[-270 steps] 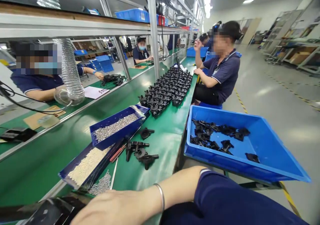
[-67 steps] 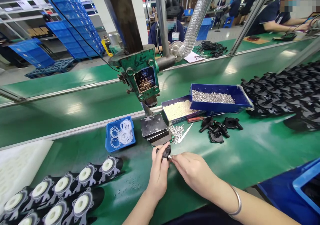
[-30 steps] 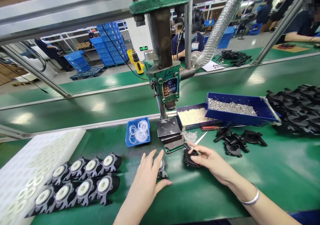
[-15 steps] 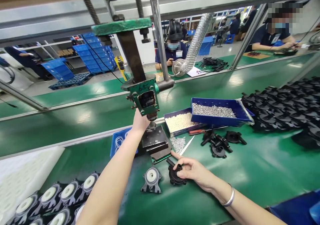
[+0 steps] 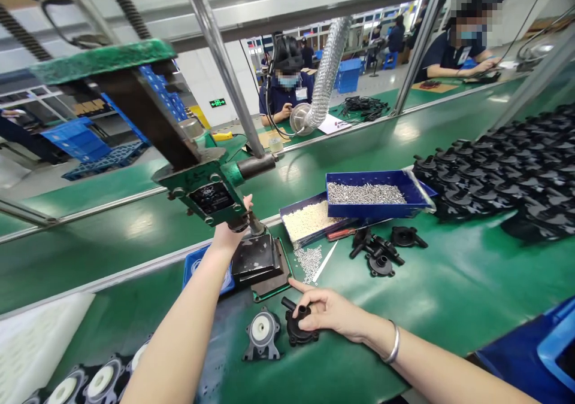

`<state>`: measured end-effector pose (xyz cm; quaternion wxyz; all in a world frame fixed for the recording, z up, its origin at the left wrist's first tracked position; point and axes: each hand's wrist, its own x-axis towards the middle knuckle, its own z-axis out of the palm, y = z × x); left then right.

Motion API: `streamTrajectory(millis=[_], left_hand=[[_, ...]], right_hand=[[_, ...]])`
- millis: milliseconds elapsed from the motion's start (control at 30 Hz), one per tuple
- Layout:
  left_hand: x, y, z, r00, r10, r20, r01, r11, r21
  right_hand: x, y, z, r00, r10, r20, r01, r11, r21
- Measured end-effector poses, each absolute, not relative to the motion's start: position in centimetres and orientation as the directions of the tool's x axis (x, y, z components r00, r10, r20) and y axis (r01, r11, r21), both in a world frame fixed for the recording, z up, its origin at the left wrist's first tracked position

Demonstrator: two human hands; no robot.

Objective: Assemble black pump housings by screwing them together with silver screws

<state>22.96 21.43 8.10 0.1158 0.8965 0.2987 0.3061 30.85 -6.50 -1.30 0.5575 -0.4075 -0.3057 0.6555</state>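
The white disc (image 5: pixel 261 328) is already seated in the near grey-faced housing (image 5: pixel 263 346); the black cover (image 5: pixel 294 332), just to its right, is separate. The cover looks round and lugged, with two stub pipes. The right hand (image 5: pixel 330 314) pinches it; the left hand (image 5: pixel 227 238) (partly hidden behind the press (image 5: pixel 209 194), its grip impossible to tell) lies farther left.

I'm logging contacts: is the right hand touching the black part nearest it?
Touching: the head view shows the right hand with its thumb on the black part.
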Motion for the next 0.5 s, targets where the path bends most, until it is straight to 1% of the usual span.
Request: streamTrajectory(millis=[67,133,200,267,300,333,400,433,500], left_hand=[[23.0,21.3,8.4,0.626,0.610,0.486,0.474,-0.792,0.384],[22.5,21.2,9.0,0.636,0.623,0.456,0.495,-0.782,0.378],[21.4,20.9,9.7,0.656,0.658,0.369,0.544,-0.752,0.372],[19.8,20.0,10.3,0.697,0.677,0.236,0.584,-0.727,0.360],[18.9,19.4,10.5,0.739,0.656,0.155,0.579,-0.736,0.351],[18.2,18.7,10.7,0.795,0.602,0.073,0.547,-0.764,0.342],[17.4,17.3,10.6,0.893,0.446,-0.051,0.438,-0.839,0.323],[17.3,16.6,10.4,0.919,0.385,-0.082,0.390,-0.866,0.311],[17.7,15.7,10.0,0.938,0.336,-0.083,0.345,-0.895,0.283]], right_hand=[[30.9,-6.4,-1.2,-0.051,0.980,-0.194,-0.483,-0.194,-0.854],[31.0,-6.3,-1.2,-0.047,0.980,-0.193,-0.487,-0.191,-0.852],[31.0,-6.3,-1.3,-0.029,0.980,-0.198,-0.500,-0.186,-0.846],[30.9,-6.4,-1.6,-0.003,0.977,-0.213,-0.526,-0.182,-0.830],[30.9,-6.4,-1.7,0.007,0.976,-0.219,-0.540,-0.181,-0.822],[30.9,-6.5,-1.8,0.013,0.975,-0.224,-0.551,-0.180,-0.815],[30.8,-6.6,-1.9,0.026,0.973,-0.230,-0.563,-0.176,-0.808],[30.8,-6.6,-1.9,0.034,0.972,-0.231,-0.563,-0.172,-0.808],[30.8,-6.7,-2.0,0.057,0.972,-0.227,-0.557,-0.158,-0.815]])
